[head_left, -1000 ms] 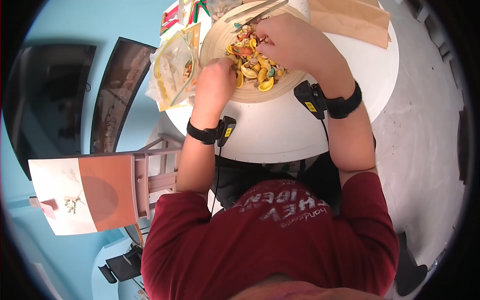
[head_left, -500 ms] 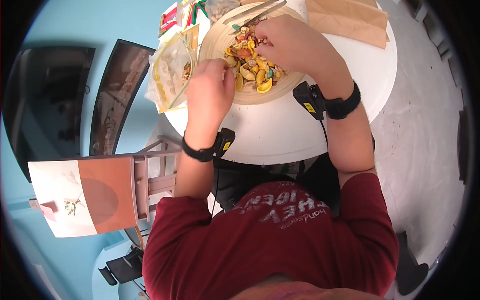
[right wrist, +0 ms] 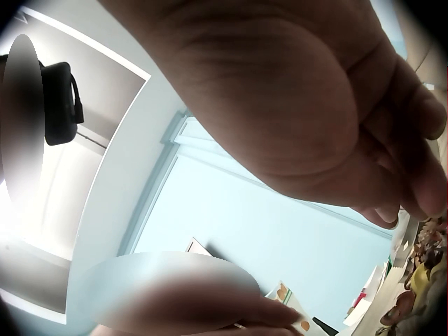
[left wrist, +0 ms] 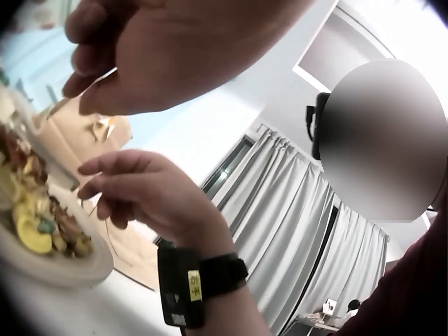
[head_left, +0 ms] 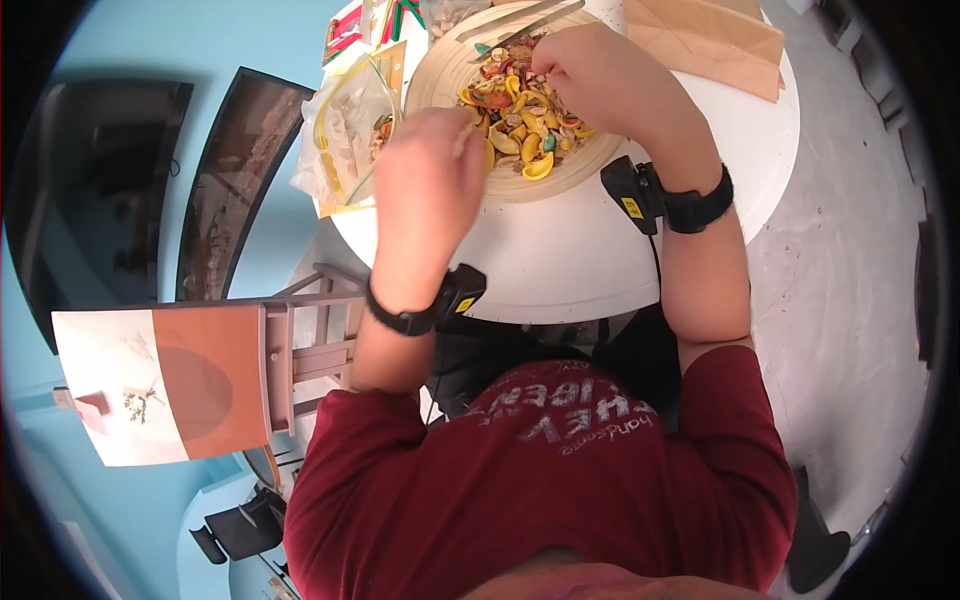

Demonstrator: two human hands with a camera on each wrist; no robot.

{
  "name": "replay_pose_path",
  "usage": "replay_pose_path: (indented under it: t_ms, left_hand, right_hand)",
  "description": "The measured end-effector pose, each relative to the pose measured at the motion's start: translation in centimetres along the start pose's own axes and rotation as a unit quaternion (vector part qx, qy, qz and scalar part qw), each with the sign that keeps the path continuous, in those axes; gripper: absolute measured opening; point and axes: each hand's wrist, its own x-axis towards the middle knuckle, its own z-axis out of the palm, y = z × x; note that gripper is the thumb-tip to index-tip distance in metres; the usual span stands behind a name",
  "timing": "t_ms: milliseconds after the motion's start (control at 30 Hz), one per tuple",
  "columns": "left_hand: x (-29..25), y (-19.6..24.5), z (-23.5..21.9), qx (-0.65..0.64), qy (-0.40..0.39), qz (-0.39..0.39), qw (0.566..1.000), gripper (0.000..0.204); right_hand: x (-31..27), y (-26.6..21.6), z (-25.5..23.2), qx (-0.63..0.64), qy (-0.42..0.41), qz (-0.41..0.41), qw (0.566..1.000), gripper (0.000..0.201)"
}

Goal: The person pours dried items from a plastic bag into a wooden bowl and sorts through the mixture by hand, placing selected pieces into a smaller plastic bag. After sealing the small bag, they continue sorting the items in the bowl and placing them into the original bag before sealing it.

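Note:
A round pale plate (head_left: 440,85) bears a heap of yellow shell-like pieces (head_left: 538,168), mixed with brown, orange and teal bits. My left hand (head_left: 430,185) is raised over the plate's left edge, thumb drawn in close to bent fingers; I cannot tell whether a small piece is between them. Over the right side of the heap hovers my right hand (head_left: 605,85), palm down. In the left wrist view its fingers (left wrist: 105,164) are loosely bent and apart, nothing visible between them. The right wrist view shows its fingertips just above the pieces (right wrist: 420,280).
An unsealed zip bag (head_left: 345,140) with small pieces inside lies left of the plate. Long metal strips (head_left: 520,22) rest across the plate's far rim. A brown paper bag (head_left: 710,45) lies on the white round table (head_left: 570,270). Red and green sticks (head_left: 400,20) are at the back left.
My left hand has lifted off the heap's left side, and its wrist has come nearer my body. My right hand stays over the heap, with its thumb and fingers less spread in the head view.

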Motion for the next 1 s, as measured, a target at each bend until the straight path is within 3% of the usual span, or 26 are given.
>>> replay_pose_path:
  t_ms: [167,300,700,1000]
  left_hand:
    - [1.8,-2.1,5.2,0.002,-0.071,-0.012,0.997,0.016]
    - [2.4,-2.5,6.0,-0.036,-0.117,-0.041,0.992,0.015]
    - [2.6,-2.1,4.7,-0.148,-0.081,-0.143,0.975,0.007]
    - [3.3,-1.4,4.0,-0.381,-0.034,-0.152,0.911,0.006]
  right_hand:
    - [-0.4,0.9,-0.6,0.000,-0.029,0.018,0.999,0.011]
    - [-0.3,0.8,-0.8,-0.032,-0.041,0.032,0.998,0.011]
    - [-0.2,1.2,0.1,-0.002,-0.052,0.010,0.999,0.017]
    - [0.2,-0.3,-0.5,0.100,-0.084,0.003,0.991,0.015]
